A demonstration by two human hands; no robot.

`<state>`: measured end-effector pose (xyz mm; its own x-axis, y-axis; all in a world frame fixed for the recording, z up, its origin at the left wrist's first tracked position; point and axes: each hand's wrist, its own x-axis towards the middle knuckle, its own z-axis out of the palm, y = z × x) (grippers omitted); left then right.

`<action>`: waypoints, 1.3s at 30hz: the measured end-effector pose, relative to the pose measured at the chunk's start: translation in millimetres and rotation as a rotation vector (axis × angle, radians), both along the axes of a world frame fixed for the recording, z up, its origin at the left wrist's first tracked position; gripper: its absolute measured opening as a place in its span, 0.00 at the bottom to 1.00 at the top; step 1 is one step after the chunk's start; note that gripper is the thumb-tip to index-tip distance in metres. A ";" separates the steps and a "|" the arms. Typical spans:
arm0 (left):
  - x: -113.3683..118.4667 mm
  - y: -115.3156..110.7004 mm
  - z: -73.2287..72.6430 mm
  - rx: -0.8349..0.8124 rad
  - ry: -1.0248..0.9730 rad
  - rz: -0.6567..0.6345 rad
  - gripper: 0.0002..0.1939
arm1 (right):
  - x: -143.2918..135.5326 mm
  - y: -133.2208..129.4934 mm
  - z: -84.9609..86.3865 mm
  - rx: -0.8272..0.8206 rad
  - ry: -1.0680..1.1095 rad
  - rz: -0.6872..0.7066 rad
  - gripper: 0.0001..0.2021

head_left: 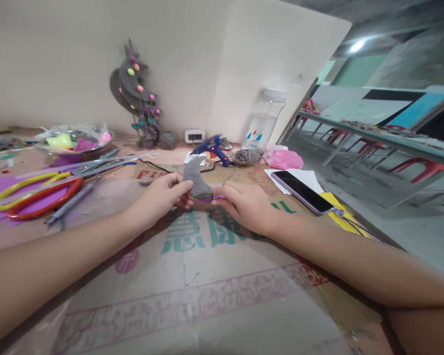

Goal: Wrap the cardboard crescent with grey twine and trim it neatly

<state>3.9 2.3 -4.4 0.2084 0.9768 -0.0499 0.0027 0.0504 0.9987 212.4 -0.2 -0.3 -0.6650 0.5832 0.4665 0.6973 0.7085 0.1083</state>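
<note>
Between my hands is a crescent (pixel 196 178) wrapped in grey yarn, with a bit of purple showing at its lower edge. My left hand (pixel 172 190) pinches its left side between thumb and fingers. At its lower right tip, the fingers of my right hand (pixel 240 202) are closed on it. A thin grey strand rises from near my right hand toward a grey yarn ball (pixel 247 156). Just behind the crescent lies a blue glue gun (pixel 213 148) with a small red light.
Scissors with yellow and red handles (pixel 44 197) and a metal bowl (pixel 74 153) are at left. A grey moon decoration (pixel 136 93) stands against the wall. A water bottle (pixel 262 121), a pink bundle (pixel 284 159) and a phone (pixel 301 191) are at right. Printed cardboard (pixel 192 301) covers the table.
</note>
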 end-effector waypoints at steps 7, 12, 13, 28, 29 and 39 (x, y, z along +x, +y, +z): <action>0.2 -0.9 2.7 -0.006 -0.005 0.009 0.09 | 0.4 1.3 -1.5 0.027 0.023 0.010 0.17; 0.6 0.0 1.4 -0.008 -0.016 0.018 0.09 | 0.4 1.8 -1.6 0.031 0.019 0.008 0.17; 0.4 0.2 1.0 -0.007 -0.015 0.020 0.09 | 0.4 1.7 -1.5 0.027 0.015 0.006 0.17; 0.0 0.8 0.5 -0.009 -0.023 0.001 0.09 | 0.1 1.4 -1.5 0.032 0.011 -0.010 0.18; -0.1 0.8 0.2 -0.008 -0.025 0.000 0.09 | 0.1 1.5 -1.5 0.034 0.010 -0.008 0.18; 0.5 1.6 0.9 -0.004 -0.017 0.004 0.08 | -0.2 1.5 -0.8 0.037 -0.007 0.000 0.17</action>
